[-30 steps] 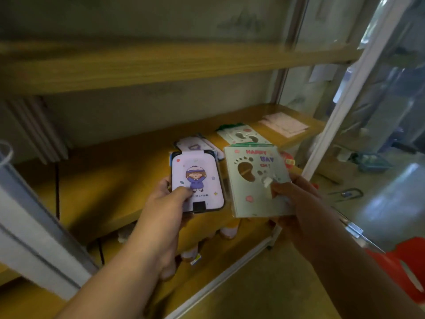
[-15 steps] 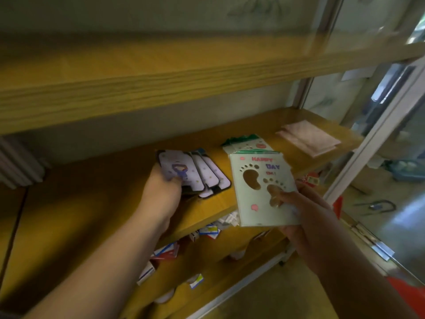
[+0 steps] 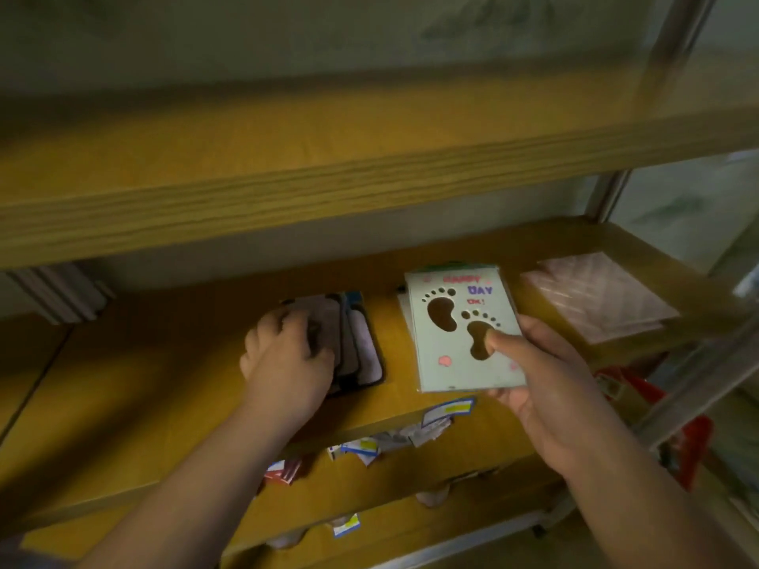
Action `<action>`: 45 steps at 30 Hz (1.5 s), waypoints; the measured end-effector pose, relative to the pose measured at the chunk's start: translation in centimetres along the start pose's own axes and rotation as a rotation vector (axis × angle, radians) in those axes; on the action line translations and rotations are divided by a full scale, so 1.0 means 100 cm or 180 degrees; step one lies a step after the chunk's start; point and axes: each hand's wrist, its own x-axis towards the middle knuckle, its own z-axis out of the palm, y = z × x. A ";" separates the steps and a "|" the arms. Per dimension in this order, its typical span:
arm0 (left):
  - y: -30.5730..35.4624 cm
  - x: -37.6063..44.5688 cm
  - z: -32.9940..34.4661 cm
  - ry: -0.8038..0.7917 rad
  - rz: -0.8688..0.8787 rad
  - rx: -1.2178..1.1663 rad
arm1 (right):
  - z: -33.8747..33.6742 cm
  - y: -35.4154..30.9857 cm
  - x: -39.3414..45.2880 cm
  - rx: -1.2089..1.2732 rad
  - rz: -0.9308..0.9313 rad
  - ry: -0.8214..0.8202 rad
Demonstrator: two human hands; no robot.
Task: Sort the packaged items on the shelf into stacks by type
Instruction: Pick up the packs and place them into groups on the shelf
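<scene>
On the wooden shelf (image 3: 172,396) lies a fanned stack of black-edged purple packages (image 3: 359,342). My left hand (image 3: 287,363) rests on the stack's left side with curled fingers, covering the top package. My right hand (image 3: 542,375) holds a pale green footprint card (image 3: 460,326) reading "HAPPY DAY", thumb on its face, just above a stack of similar green cards (image 3: 404,310) on the shelf.
A stack of pinkish clear-wrapped packets (image 3: 595,297) lies at the shelf's right end. An upper shelf board (image 3: 328,170) overhangs closely. Small loose packets (image 3: 431,429) sit on the lower shelf. A metal frame post (image 3: 698,388) and a red object (image 3: 681,437) stand at the right.
My left hand carried the purple package to the shelf and set it on the fanned stack. My right hand moved the footprint card forward over the green stack.
</scene>
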 end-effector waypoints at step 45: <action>0.084 -0.073 0.037 0.0922 0.0243 0.0563 | -0.037 -0.032 0.059 -0.3778 -0.2436 -0.1112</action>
